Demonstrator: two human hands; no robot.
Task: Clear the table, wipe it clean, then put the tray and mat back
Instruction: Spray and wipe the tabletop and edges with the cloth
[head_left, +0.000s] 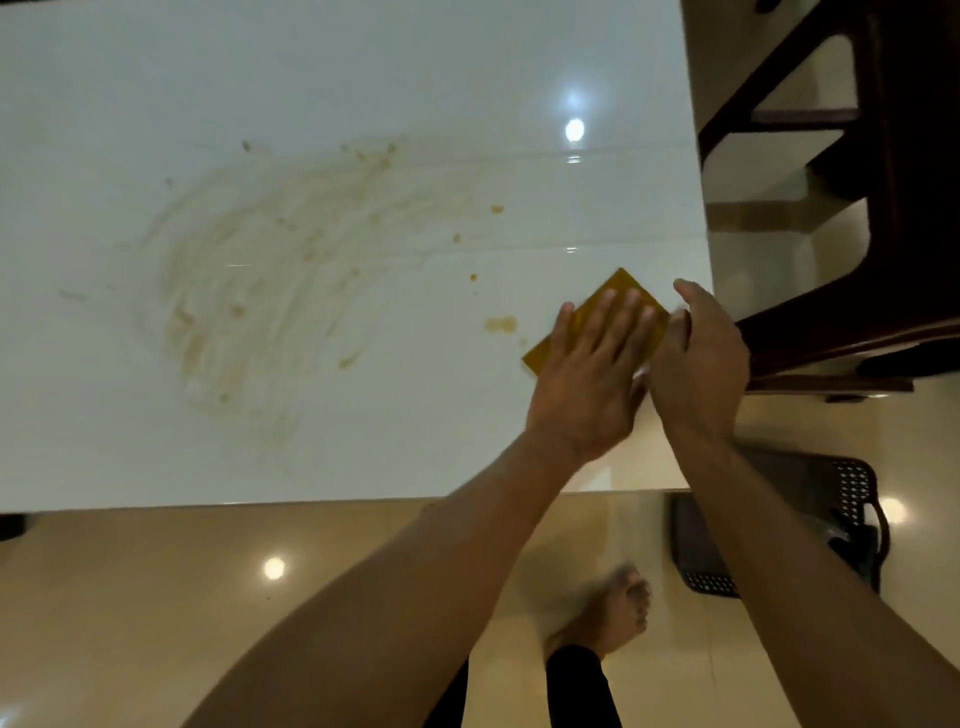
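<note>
Right now the left hand (587, 374) presses flat-fingered on the yellow cloth (618, 296), the right hand (701, 358) relaxed alongside at centre-right, so crumbs (501, 323) risk falling off the table (363, 457).

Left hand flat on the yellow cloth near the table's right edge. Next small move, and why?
Probably sweep the yellow cloth leftward under the left hand into the brown smear: the smear and nearby drops are unwiped on the table. The right hand is beside the cloth.
</note>
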